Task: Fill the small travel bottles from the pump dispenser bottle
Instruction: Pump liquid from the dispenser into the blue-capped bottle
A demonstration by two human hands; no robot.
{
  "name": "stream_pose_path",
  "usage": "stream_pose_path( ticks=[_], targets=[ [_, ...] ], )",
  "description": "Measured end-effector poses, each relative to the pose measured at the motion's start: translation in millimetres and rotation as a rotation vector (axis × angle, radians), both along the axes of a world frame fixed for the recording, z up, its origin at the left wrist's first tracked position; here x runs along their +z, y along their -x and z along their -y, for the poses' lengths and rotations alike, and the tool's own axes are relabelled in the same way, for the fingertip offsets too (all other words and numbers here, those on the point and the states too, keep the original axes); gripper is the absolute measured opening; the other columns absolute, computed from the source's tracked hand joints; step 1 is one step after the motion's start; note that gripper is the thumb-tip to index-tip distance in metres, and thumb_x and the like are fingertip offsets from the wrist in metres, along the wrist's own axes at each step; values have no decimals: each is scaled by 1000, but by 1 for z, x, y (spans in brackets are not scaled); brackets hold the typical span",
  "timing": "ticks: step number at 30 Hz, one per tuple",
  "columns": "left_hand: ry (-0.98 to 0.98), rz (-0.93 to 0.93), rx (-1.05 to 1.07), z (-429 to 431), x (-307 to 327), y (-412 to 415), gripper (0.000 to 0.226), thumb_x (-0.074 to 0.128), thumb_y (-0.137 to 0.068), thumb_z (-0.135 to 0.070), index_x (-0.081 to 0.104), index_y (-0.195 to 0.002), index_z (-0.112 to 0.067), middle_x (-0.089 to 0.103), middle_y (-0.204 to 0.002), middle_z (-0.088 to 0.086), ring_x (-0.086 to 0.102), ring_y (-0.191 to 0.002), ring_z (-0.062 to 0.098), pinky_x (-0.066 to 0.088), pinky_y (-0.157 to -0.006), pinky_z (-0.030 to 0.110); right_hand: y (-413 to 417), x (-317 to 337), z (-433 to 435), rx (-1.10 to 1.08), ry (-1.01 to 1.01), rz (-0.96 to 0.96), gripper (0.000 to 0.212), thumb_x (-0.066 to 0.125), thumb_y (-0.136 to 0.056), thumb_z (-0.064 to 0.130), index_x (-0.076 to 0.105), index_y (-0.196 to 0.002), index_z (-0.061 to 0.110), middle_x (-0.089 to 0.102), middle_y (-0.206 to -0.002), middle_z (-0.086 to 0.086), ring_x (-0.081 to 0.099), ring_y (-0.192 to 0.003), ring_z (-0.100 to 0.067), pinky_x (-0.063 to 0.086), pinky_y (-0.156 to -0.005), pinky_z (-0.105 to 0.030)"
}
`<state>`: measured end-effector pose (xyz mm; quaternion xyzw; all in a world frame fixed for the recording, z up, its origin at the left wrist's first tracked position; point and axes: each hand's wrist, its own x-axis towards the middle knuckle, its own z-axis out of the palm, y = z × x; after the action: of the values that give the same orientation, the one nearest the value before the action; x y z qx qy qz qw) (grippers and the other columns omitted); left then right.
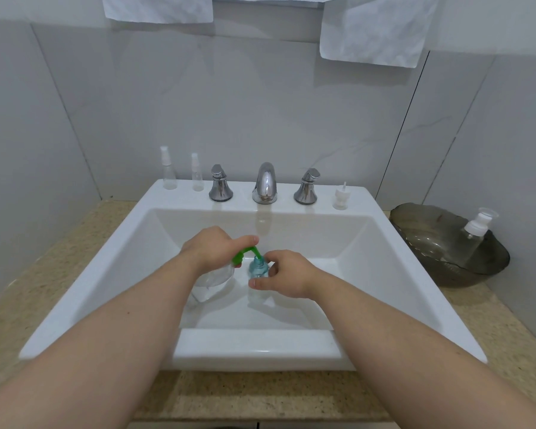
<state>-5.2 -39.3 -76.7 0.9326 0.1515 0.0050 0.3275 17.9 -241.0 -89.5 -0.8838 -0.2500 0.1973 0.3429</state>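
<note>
Over the white ceramic sink (106, 274), the left hand (209, 247) curls its fingers round the green pump head of one clear pump dispenser bottle (212, 278). The right hand's (287, 274) fingers grip one small blue-tinted travel bottle (258, 269) under the spout. Two clear spray bottles (168, 168) (196, 173) stand on the rim. One white-capped clear bottle (474, 236) leans in a smoky glass bowl (430, 236).
</note>
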Motion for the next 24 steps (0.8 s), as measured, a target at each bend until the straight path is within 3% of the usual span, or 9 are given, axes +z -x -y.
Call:
stream_pose_path(
  ticks=[6,12,18,24],
  targets=[
    [19,4,1,1,-1,0,66,54,-71,-79,71,-46,-20,62,-58,-2,56,-62,21,44,-68,36,-1,0,0,-6,3,4,40,81,-84,46,61,-113,27,54,-83,13,53,-74,-3,39,-63,-21],
    [16,-1,1,2,1,0,62,55,-72,-73,73,-50,-18,60,-54,-4,56,-62,21,45,-69,36,-1,1,-1,3,14,20,36,81,-84,47,61,-108,29,54,-83,13,54,-74,-4,40,-64,-22],
    [17,-10,-9,3,3,1,58,53,-67,-68,75,-55,-16,57,-49,-6,52,-58,22,43,-66,34,1,0,0,-1,3,14,42,82,-84,44,65,-115,23,54,-81,11,53,-72,-6,41,-64,-22],
    [22,-14,-9,2,2,0,54,53,-65,-63,75,-57,-14,73,-66,5,54,-60,22,47,-68,35,2,0,0,0,7,13,44,82,-84,44,66,-118,21,52,-80,12,52,-71,-5,40,-62,-21]
  ],
)
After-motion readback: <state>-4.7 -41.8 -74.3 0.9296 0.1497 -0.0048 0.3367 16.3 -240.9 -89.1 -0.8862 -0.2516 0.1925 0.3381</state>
